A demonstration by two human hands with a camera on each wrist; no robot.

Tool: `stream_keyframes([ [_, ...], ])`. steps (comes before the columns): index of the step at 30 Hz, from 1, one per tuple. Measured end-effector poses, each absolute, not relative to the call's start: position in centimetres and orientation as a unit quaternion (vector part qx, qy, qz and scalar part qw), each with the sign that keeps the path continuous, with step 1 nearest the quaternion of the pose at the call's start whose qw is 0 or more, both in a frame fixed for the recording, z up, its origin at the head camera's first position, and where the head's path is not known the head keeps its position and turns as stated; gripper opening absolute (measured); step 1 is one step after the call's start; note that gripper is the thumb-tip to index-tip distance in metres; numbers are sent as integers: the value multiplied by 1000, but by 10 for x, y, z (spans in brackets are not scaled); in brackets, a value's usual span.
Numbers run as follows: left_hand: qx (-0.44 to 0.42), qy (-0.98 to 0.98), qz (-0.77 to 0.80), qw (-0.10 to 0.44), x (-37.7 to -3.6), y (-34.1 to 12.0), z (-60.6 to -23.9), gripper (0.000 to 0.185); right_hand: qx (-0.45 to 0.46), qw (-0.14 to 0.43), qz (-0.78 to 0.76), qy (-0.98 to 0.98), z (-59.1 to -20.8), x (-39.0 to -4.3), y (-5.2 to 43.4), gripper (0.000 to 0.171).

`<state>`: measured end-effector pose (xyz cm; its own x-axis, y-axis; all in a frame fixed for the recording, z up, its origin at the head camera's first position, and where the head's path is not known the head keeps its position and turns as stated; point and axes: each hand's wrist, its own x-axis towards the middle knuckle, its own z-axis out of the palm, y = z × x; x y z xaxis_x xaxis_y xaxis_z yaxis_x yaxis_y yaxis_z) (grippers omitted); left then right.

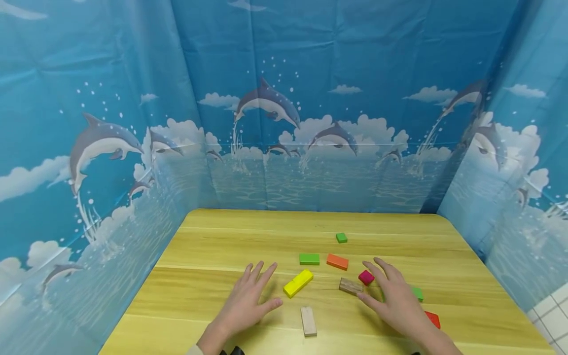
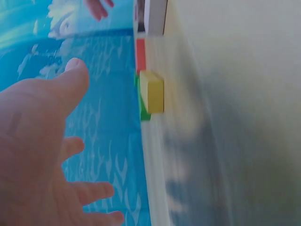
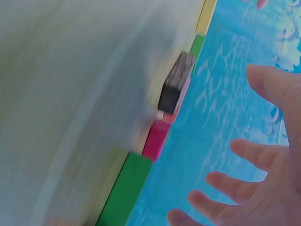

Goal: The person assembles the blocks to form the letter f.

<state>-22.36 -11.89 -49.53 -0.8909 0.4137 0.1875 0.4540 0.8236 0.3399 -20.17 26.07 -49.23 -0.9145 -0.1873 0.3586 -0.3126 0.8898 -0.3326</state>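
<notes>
Both hands hover palm down over a wooden table (image 1: 213, 246) with fingers spread, holding nothing. My left hand (image 1: 251, 295) is just left of a yellow block (image 1: 298, 283), also seen in the left wrist view as the yellow block (image 2: 152, 91). My right hand (image 1: 390, 293) is beside a dark wooden block (image 1: 350, 286) and a magenta block (image 1: 366, 277); its thumb tip is close to the dark block. The right wrist view shows the dark block (image 3: 176, 82) and magenta block (image 3: 156, 140) near the open fingers (image 3: 254, 153).
A pale wooden block (image 1: 308, 321) lies near the front edge between the hands. Green (image 1: 309, 259), orange (image 1: 337, 262) and small green (image 1: 341, 237) blocks lie farther back. A green block (image 1: 417, 294) and red block (image 1: 432, 319) sit partly under the right hand. Dolphin-print curtains enclose three sides.
</notes>
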Motion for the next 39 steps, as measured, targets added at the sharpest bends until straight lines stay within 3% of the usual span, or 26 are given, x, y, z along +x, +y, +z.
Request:
stream_keyframes([
  [13, -279, -936, -207, 49, -216, -100, -501, 82, 173, 151, 212, -950, -504, -202, 225, 80],
  [19, -279, -932, -223, 57, -214, -95, -506, 82, 170, 118, 215, -954, -508, -200, 209, 78],
  [39, -282, -920, -272, 3, -206, -79, -521, 62, 264, 37, 206, -941, -520, -197, 170, 69],
])
